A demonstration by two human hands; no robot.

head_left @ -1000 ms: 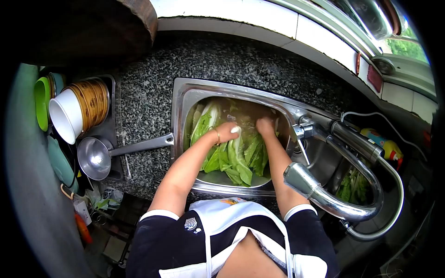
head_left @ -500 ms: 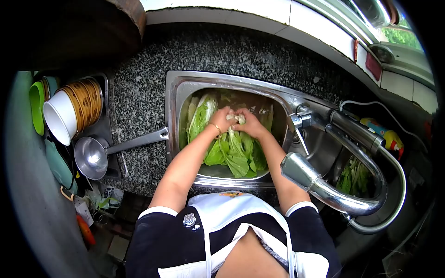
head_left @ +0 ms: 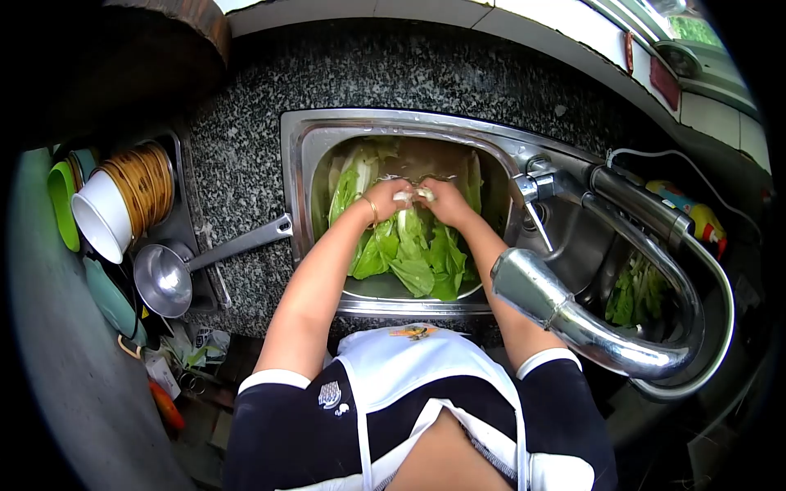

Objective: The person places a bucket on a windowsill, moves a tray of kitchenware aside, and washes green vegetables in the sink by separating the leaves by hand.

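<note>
My left hand (head_left: 387,198) and my right hand (head_left: 443,201) are close together over the sink basin (head_left: 499,229), fingers closed around the pale stem ends of leafy greens (head_left: 412,258). The broad green leaves hang down from my hands toward the front of the basin. Another head of greens (head_left: 350,190) with a thick white stem leans along the basin's left side, beside my left hand. Water (head_left: 426,155) stands in the basin behind my hands. My fingertips are partly hidden by the stems.
A chrome faucet (head_left: 589,335) arches over the right side, near my right forearm. More greens (head_left: 637,293) lie in the right-hand sink area. On the left, a metal ladle (head_left: 164,280) rests with its handle toward the basin, below a white bowl (head_left: 102,216) and stacked brown-patterned bowls (head_left: 146,192).
My hands have moved slightly apart, with pale stem ends in each. The leaves below have spread into two bunches. The camera view has shifted a little.
</note>
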